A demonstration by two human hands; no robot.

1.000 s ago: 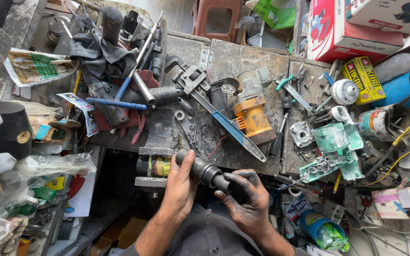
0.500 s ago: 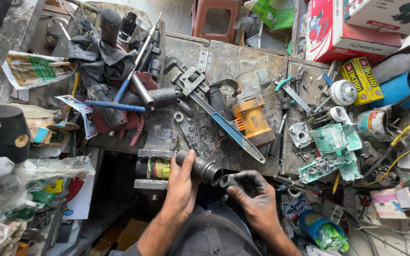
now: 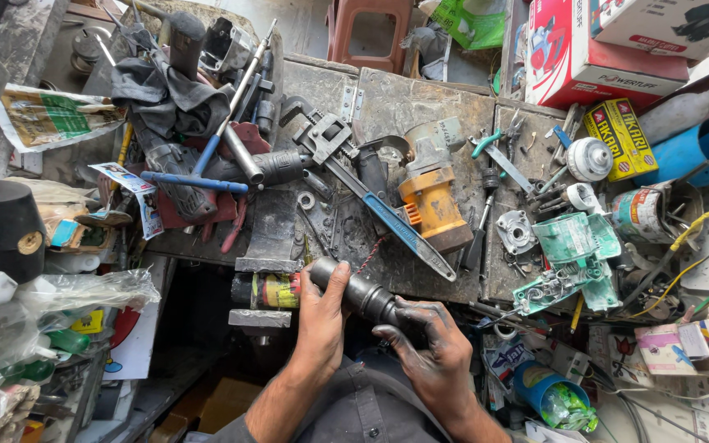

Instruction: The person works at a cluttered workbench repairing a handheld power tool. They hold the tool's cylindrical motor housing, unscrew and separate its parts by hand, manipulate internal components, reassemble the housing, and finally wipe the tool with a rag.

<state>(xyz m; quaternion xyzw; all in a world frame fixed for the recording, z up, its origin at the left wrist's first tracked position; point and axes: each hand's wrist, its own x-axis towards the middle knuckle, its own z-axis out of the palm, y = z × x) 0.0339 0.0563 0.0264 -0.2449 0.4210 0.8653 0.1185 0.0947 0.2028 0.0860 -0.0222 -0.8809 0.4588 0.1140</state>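
I hold a dark, greasy cylindrical metal part [image 3: 361,293] at the near edge of a cluttered workbench [image 3: 445,107]. My left hand [image 3: 322,316] wraps around its wider left end, thumb lying along the barrel. My right hand [image 3: 427,344], blackened with grease, closes over its narrower right end. Just left of the part, a bench vise [image 3: 266,289] clamps a short yellow and green cylinder. A large pipe wrench with a blue handle [image 3: 371,197] lies diagonally on the bench above my hands.
An orange and grey power tool [image 3: 432,193] stands mid-bench. Green tool housings [image 3: 572,254] and loose parts lie to the right. A blue-handled tool [image 3: 194,182], rods and a dark rag crowd the left. Cardboard boxes [image 3: 584,41] and a blue pipe [image 3: 703,148] sit at the back right.
My right hand has slid along the narrow end of the part and re-gripped it. The part has tilted slightly, and my left hand keeps its hold.
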